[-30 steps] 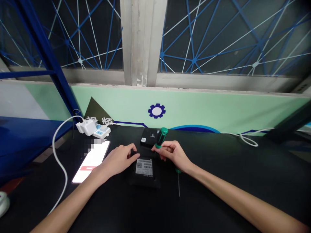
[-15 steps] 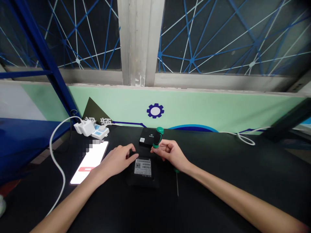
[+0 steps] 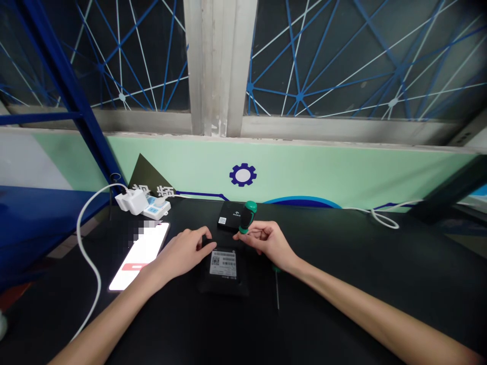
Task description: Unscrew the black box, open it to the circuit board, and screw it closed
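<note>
My right hand pinches a screwdriver — green-black handle; left hand, fingers apart, at far-left of pale-labelled black unit.

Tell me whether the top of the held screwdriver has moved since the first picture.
Yes: the top of the held screwdriver has shifted slightly left, judged against the wall gear.

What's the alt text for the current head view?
Right hand holds a green-and-black screwdriver, handle up, tip hidden, near a labelled black device; left hand at its far left corner. Black box behind, lit phone left, second screwdriver right.
</note>
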`<state>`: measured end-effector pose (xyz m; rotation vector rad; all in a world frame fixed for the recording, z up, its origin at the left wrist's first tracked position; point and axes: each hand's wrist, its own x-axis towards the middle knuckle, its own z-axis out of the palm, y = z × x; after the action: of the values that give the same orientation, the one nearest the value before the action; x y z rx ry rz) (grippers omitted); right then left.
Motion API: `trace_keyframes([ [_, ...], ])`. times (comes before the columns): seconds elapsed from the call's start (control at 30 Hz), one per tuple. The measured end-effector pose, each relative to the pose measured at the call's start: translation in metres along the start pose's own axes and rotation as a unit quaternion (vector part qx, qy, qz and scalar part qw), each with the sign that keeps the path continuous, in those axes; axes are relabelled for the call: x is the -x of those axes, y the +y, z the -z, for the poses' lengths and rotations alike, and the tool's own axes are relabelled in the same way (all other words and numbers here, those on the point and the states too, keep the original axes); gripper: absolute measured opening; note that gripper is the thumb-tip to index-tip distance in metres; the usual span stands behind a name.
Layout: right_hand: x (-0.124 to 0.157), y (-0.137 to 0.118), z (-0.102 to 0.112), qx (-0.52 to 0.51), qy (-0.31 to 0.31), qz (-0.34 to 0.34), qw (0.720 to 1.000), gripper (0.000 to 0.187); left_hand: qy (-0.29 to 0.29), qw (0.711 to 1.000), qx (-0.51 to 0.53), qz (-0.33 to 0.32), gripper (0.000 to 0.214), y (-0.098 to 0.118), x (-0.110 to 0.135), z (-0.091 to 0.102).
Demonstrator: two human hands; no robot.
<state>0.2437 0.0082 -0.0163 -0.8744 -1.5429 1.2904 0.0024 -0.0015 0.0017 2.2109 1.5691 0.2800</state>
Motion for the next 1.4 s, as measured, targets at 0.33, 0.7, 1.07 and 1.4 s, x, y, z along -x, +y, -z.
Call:
trace_keyframes([
  [0.33,0.0014,-0.0013,-0.0002,0.007,0.008,0.003,1.0,0.029,0.001,1.0,-0.001,-0.007,0.033,0.0006,-0.0014,0.0],
  [0.7,0.0015,0.0073,0.0037,-0.04,0.076,0.043,0.995,0.024,-0.002,1.0,0.008,-0.003,0.033,-0.0005,0.0,-0.0003],
  [1.07,0.0005,0.0049,-0.0018,-0.014,0.112,0.025,0.993,0.038,0.012,1.0,0.013,-0.017,0.029,-0.0035,-0.0033,-0.0013],
  [1.4,0.0047,0.0004,0.0015,0.007,0.03,0.019,0.999,0.023,0.088,0.994,0.037,-0.056,0.017,-0.0011,-0.0071,-0.005],
])
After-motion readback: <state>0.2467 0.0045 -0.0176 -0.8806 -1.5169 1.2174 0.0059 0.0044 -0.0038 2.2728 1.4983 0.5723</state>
